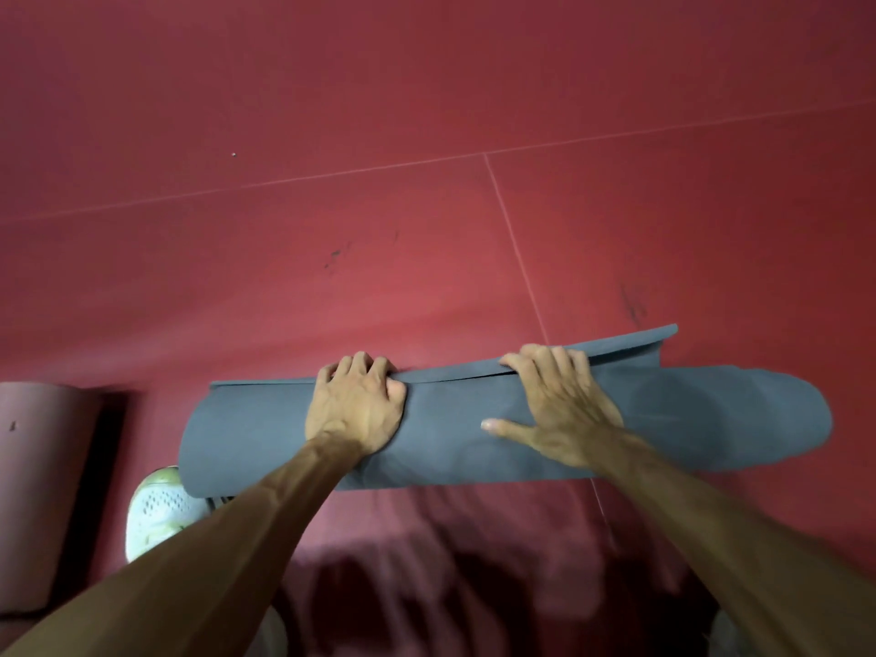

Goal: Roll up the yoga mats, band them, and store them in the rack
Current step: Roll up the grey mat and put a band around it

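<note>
A grey yoga mat [455,438] lies rolled into a thick roll across the red floor, its loose end edge showing along the far side. My left hand [355,405] sits on the left half of the roll, fingers curled over the far edge. My right hand [554,400] lies on the right half, fingertips hooked over the loose flap, thumb stretched flat on the mat. The roll's right end looks wider and uneven.
The red floor [379,230] with thin seams stretches ahead. A pink rolled mat [38,490] lies at the left edge. My white shoe [156,509] stands just under the grey roll's left end.
</note>
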A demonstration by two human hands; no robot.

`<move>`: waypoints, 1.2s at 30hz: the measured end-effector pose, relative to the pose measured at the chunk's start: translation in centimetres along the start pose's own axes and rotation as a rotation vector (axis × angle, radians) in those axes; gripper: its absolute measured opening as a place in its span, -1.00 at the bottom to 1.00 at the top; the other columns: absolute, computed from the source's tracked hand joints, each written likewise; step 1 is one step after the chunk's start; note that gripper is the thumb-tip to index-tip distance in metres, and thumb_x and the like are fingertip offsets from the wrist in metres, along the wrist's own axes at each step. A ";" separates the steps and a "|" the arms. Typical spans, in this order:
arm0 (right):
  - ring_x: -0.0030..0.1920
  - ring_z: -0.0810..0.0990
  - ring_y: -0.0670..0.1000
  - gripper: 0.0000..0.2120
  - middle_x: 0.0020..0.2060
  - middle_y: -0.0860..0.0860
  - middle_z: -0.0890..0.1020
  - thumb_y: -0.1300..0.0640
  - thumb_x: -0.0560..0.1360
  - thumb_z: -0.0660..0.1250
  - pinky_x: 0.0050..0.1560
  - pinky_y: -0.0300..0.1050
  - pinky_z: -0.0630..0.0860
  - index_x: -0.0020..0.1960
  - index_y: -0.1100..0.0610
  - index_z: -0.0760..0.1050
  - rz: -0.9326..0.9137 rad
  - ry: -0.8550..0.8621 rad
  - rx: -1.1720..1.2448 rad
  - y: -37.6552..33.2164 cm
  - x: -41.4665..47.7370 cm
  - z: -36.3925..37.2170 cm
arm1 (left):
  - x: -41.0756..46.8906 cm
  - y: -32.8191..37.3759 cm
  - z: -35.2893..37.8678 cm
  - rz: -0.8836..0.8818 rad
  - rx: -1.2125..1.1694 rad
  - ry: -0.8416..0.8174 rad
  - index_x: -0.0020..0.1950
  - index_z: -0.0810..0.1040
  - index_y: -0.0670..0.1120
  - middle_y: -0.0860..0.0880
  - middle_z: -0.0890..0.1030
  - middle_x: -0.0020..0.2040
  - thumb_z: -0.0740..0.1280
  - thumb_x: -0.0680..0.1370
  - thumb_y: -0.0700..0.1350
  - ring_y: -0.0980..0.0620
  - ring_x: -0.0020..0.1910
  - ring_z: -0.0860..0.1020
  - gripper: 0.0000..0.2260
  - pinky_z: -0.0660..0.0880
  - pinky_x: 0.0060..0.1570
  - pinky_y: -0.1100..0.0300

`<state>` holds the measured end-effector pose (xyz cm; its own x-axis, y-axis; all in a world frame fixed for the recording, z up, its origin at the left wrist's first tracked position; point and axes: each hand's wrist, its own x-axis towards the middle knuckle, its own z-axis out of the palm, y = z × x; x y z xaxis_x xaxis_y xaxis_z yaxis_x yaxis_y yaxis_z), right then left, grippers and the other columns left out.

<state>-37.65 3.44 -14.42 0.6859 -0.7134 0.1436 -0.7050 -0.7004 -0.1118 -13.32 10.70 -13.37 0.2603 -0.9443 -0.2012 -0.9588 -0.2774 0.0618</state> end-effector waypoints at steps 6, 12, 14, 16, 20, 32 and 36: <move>0.43 0.30 0.10 -0.39 0.33 0.10 0.41 -0.26 0.53 0.07 0.48 0.20 -0.03 0.40 0.13 0.33 0.198 0.150 0.081 0.9 2.5 0.3 | 2.7 -0.3 -0.6 -0.001 -0.110 -0.105 0.03 0.47 0.02 -0.09 0.59 0.13 -0.01 0.56 -0.02 -0.05 0.17 0.51 -0.74 0.21 0.37 0.05; 0.40 0.34 0.02 -0.37 0.28 0.02 0.53 -0.38 0.53 -0.05 0.50 0.13 -0.21 0.36 -0.02 0.46 0.416 -0.257 0.034 1.7 4.6 0.4 | 3.8 0.0 -1.6 -0.041 -0.126 -0.160 0.02 0.51 -0.03 -0.22 0.61 0.07 0.00 0.58 0.04 -0.21 0.05 0.54 -0.68 0.30 -0.04 0.04; 0.26 0.42 0.04 -0.41 0.12 0.03 0.60 -0.36 0.53 0.01 0.43 0.07 0.08 0.18 0.00 0.59 0.441 -0.230 0.018 1.5 4.4 0.3 | 3.7 0.1 -1.6 -0.045 -0.148 -0.134 0.00 0.52 -0.02 -0.20 0.63 0.02 0.01 0.58 0.08 -0.21 0.01 0.54 -0.67 0.29 -0.07 0.06; 0.19 0.43 0.05 -0.45 0.05 0.03 0.60 -0.33 0.53 0.05 0.27 0.01 0.21 0.11 0.02 0.63 0.444 -0.167 0.002 1.3 4.1 0.1 | 3.6 0.1 -1.6 -0.067 -0.202 -0.122 0.10 0.48 0.04 -0.14 0.65 0.03 0.02 0.58 0.13 -0.20 0.02 0.55 -0.68 0.31 -0.05 0.05; 0.19 0.40 0.05 -0.39 0.07 0.04 0.54 -0.34 0.54 0.03 0.25 -0.02 0.23 0.20 0.07 0.60 0.414 -0.240 0.011 1.3 4.2 -0.4 | 3.3 0.1 -1.8 -0.078 -0.241 -0.153 0.42 0.32 0.20 -0.04 0.64 0.16 0.02 0.58 0.17 -0.17 0.19 0.52 -0.59 0.35 0.22 0.00; 0.45 0.15 0.05 0.29 0.44 -0.05 0.21 -0.71 -0.05 0.00 0.45 0.20 0.03 0.53 -0.06 -0.06 0.194 -0.647 -0.033 5.8 -1.0 -3.8 | 4.5 0.4 -1.9 -0.021 -0.103 -0.187 0.08 0.62 0.00 -0.24 0.62 0.06 0.01 0.61 0.15 -0.25 0.08 0.55 -0.57 0.42 0.05 0.02; 0.35 0.32 0.05 0.28 0.33 -0.03 0.35 -0.66 -0.08 0.16 0.38 0.07 0.13 0.50 -0.02 0.12 0.156 -0.497 -0.087 5.3 -2.6 -3.1 | 3.9 0.6 -2.3 0.188 -0.030 -0.198 0.03 0.45 -0.07 -0.17 0.58 0.10 0.01 0.63 0.03 -0.22 0.06 0.55 -0.72 0.44 0.04 0.02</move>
<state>-43.75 1.62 -12.31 0.5594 -0.7492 -0.3546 -0.8035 -0.5952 -0.0100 -12.59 6.46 -11.91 0.0481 -0.9276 -0.3705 -0.9835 -0.1086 0.1444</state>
